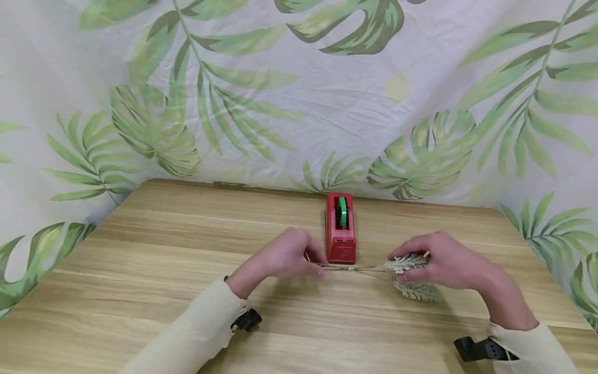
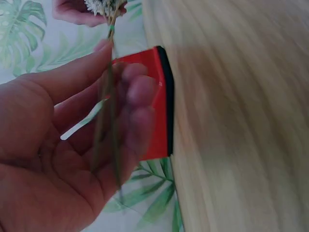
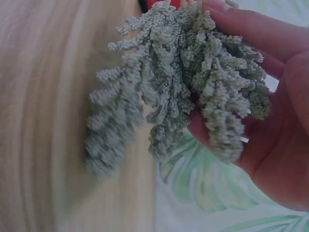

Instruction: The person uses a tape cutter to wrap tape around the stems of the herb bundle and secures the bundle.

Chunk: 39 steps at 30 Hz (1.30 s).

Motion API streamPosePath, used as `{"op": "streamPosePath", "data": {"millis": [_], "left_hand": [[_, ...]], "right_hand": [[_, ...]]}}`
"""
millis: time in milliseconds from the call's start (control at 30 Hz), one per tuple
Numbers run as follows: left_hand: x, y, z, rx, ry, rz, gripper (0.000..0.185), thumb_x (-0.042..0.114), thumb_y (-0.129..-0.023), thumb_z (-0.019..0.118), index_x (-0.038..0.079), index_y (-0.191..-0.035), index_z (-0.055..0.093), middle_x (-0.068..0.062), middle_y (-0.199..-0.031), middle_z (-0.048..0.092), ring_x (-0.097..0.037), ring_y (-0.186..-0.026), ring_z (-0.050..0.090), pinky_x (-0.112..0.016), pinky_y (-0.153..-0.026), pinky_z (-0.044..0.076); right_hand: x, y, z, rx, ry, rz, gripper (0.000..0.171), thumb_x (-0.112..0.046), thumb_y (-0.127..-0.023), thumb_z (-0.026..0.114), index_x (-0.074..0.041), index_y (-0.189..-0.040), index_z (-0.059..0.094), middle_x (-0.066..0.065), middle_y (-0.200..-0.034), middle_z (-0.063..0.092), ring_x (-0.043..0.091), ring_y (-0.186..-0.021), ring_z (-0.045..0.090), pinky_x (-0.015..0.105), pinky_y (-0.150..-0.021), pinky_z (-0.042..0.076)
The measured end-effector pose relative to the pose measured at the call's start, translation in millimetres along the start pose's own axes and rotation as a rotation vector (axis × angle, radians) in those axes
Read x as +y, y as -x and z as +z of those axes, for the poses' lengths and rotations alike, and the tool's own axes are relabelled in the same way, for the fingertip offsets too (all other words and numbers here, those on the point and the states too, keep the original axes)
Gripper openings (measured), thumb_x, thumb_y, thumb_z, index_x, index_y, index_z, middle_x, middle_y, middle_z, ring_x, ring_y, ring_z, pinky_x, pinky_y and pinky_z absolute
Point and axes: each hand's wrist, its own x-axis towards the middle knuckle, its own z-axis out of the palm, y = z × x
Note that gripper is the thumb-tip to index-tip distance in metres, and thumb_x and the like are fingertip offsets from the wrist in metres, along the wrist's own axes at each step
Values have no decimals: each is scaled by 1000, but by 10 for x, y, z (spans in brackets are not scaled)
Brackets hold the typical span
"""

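A bunch of dried flowers (image 1: 408,263) with pale grey-green, knobbly heads lies crosswise between the two hands, just above the table. My left hand (image 1: 293,254) pinches the thin stems (image 2: 110,82) between thumb and fingers; their ends run down across the palm. Green tape (image 2: 112,28) circles the stems beyond the fingertips. A whitish strip (image 2: 83,122) also shows by the left palm; what it is I cannot tell. My right hand (image 1: 450,262) grips the bunch near the base of the heads, which droop beside the palm in the right wrist view.
Behind the stems, close to the left hand, stands a red tape dispenser (image 1: 340,252) with a green tape roll (image 1: 343,210). The wooden table (image 1: 163,259) ends at a leaf-patterned cloth (image 1: 336,114) hanging along its back.
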Motion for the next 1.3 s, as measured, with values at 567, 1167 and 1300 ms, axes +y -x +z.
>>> {"op": "streamPosePath", "data": {"millis": [567,1167,1300], "left_hand": [[-95,-10,107,23,-163,-34,20,13,-79,95,16,-74,76,8,-72,69,-8,-70,59,-26,-67,49],[-73,-8,132,39,-147,-108,29,-1,-79,85,18,-73,65,3,-69,62,-13,-64,56,-28,-59,45],[-66,0,138,67,-170,-106,29,2,-78,87,19,-69,65,5,-67,63,-12,-65,57,-28,-60,45]], "right_hand": [[-34,-74,211,-220,27,179,80,-39,-67,100,-21,-138,68,5,-126,61,26,-118,61,55,-104,51],[-25,-89,255,-226,159,133,69,-35,-73,97,-21,-135,71,-2,-115,63,22,-112,63,52,-101,54],[-32,-97,262,-231,170,135,67,-37,-74,97,-21,-134,72,-2,-115,63,23,-114,63,52,-101,54]]}}
